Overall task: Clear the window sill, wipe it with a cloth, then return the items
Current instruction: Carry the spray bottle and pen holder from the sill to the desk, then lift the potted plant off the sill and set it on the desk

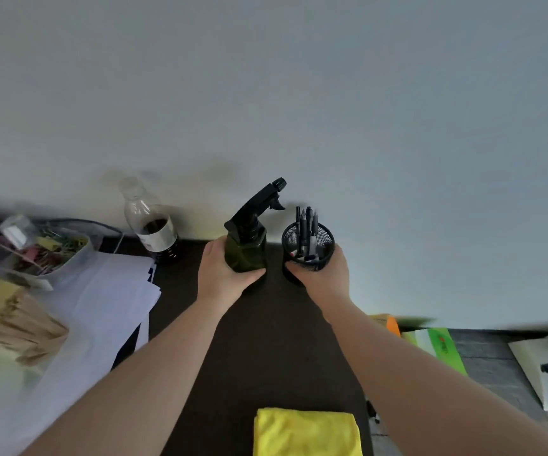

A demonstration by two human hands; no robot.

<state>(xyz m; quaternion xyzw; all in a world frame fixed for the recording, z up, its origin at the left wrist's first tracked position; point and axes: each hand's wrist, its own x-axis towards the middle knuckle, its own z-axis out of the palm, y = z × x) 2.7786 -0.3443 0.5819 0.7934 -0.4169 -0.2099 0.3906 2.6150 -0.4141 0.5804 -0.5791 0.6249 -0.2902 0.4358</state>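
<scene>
Hands grip two items at the dark desk's far edge: left hand grasping a green spray bottle, right hand a mesh pen holder. Tilting the holder could spill its pens.

This looks like an office or a study corner of a room. A dark tabletop runs up the middle of the frame to a plain pale wall. At the left lies a loose stack of white papers, and above it a clear plastic tub holds coloured binder clips and paper clips. Brown envelopes or folders lie at the far left, blurred. A black mesh pen cup full of pens and markers stands at centre. More paper and a green leaflet lie at the lower right.
</scene>
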